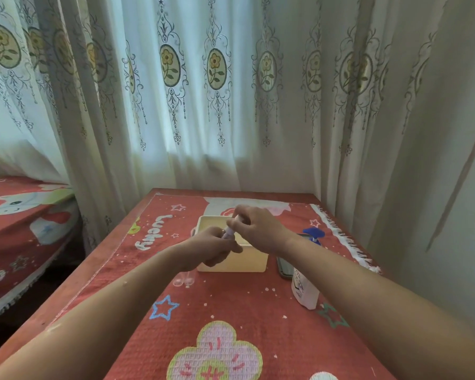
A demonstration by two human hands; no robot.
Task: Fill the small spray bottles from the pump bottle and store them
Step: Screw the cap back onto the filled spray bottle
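Above the near edge of a cream rectangular plastic box [254, 260], the left hand [207, 246] is wrapping closed around the lower body of a small pale-lilac spray bottle [228, 232], holding it tilted. The right hand [258, 226] is pinching the bottle's top end between thumb and fingertips; whether a cap is on is too blurred to tell. Both forearms are reaching in from the bottom corners, hiding part of the box's front. Two small clear empty bottles [183, 281] are lying side by side on the red patterned table mat [231, 305], just in front of the box's left corner. To the right, a white pump bottle with a blue head [306, 286] is standing beside a dark phone [285, 268]. Flower-printed cream curtains [203, 91] are hanging behind the table, and a red bedspread [19, 229] is showing at the left.
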